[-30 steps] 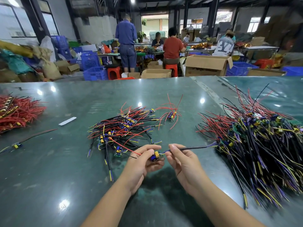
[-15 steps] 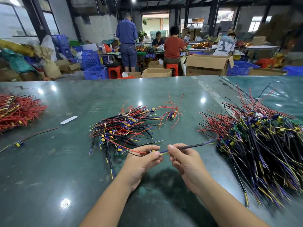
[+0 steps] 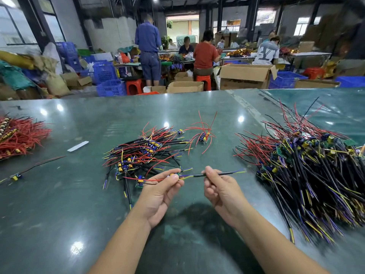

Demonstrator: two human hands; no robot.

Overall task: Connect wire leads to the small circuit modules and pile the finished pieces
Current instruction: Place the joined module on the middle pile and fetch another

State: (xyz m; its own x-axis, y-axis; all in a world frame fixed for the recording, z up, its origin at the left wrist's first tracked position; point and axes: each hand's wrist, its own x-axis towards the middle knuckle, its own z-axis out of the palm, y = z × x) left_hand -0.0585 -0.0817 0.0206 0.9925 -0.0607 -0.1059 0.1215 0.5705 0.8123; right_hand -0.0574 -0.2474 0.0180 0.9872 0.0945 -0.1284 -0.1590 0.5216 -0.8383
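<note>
One module (image 3: 174, 176) was in work above the surface (image 3: 59, 204), held just above its near centre. The left hand (image 3: 160, 191) pinched the module between thumb and fingertips, so its grip was narrow and closed on the part; a red lead ran from the module toward 9 o'clock. The right hand (image 3: 222, 189) pinched the black cable (image 3: 199, 175), and its grip was likewise narrow and closed on the sleeve. The cable's yellow and purple cores met the module between the two hands; whether the joint was fully seated could not be told. The cable's free end pointed toward 3 o'clock. Judged from the layout, the task was at an intermediate stage. A small pile (image 3: 142, 153) of modules with red and black leads lay at 12 o'clock from the hands, just beyond them. A much larger heap (image 3: 308, 167) of cabled modules lay at 3 o'clock. Which of the two held finished pieces could not be told for certain. A few modules with red leads only (image 3: 203, 138) lay at 1 o'clock, apart from the pile, and appeared to await cables. A red-wire stack (image 3: 19, 135) lay at 10 o'clock, well apart. The held piece was not yet piled.
</note>
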